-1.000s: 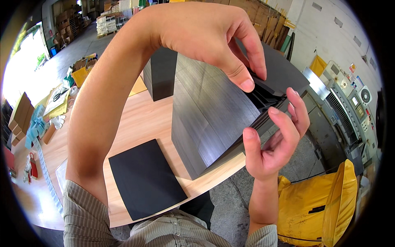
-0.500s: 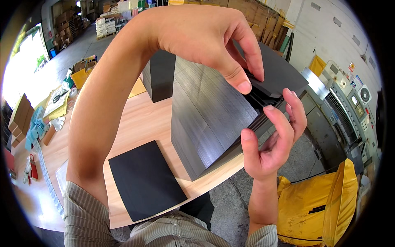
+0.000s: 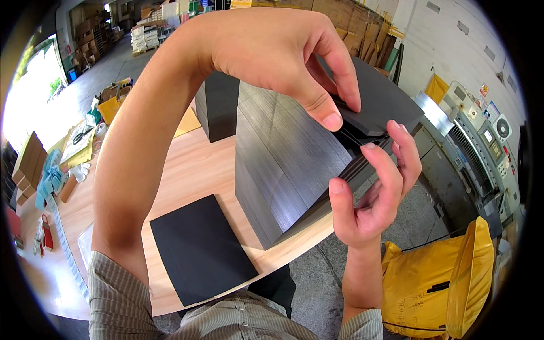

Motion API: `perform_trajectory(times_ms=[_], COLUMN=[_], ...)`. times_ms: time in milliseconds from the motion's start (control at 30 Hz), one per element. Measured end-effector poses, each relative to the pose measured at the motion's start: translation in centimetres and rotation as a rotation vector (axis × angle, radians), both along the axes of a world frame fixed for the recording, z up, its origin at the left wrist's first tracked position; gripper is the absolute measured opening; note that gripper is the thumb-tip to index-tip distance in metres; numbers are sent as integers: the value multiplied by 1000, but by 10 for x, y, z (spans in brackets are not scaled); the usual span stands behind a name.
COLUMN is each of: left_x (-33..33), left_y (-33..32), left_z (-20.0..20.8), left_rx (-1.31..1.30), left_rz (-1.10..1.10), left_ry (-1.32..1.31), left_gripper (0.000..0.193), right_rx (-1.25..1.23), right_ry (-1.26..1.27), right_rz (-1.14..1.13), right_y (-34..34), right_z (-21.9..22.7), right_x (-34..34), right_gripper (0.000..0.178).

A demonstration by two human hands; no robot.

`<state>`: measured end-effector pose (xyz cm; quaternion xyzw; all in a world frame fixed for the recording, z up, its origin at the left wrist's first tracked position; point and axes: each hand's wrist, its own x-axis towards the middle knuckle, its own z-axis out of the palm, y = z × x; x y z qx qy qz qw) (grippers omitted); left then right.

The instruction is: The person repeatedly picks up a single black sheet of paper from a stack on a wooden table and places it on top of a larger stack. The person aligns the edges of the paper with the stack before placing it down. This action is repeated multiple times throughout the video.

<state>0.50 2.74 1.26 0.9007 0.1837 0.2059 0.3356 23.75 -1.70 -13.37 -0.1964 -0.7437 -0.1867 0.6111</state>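
A large black stack of thin sheets or boards (image 3: 283,153), its face streaked grey, stands at the table's right edge. My left hand (image 3: 277,51) arches over it from the left, wrist bent, thumb and forefinger closed on dark sheet edges at the far right corner. Some layers stand slightly apart there, with a dark gap between them. Below that corner my right hand (image 3: 377,187) is raised, palm up, fingers curled but apart; its forefinger tip is close to the edges, contact unclear. A flat black rectangular panel (image 3: 204,249) lies on the table nearer me.
Another dark block (image 3: 221,107) stands behind on the wood-topped table (image 3: 187,164). Scissors (image 3: 84,134), blue cloth (image 3: 51,175) and cartons (image 3: 29,164) sit at left. At right are a yellow bag (image 3: 436,283) and a machine with a control panel (image 3: 490,141).
Both hands have shifted slightly left. A thin sheet edge now shows between my left thumb and right forefinger. The stack and the flat panel stay in place.
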Motion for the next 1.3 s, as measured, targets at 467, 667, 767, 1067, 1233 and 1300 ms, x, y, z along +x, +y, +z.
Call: perform_trajectory(times_ms=[467, 667, 767, 1067, 1233, 1300], left_x=[4, -7, -4, 0, 0, 1], left_y=[-8, -14, -8, -16, -14, -14], left_z=[6, 10, 7, 13, 12, 11], left_rx=[-26, 74, 84, 217, 199, 187], left_rz=[120, 112, 78, 113, 104, 99], left_ry=[81, 82, 68, 129, 115, 111], left_gripper=[42, 41, 41, 40, 40, 40], right_rx=[1, -42, -38, -31, -26, -29], right_ry=[-6, -3, -21, -23, -22, -20], right_rz=[-5, -4, -39, -64, -62, -59], right_y=[-3, -8, -11, -14, -15, -15], right_z=[4, 6, 8, 6, 5, 5], right_x=[1, -8, -4, -6, -7, -6], right_gripper=[47, 45, 43, 41, 41, 41])
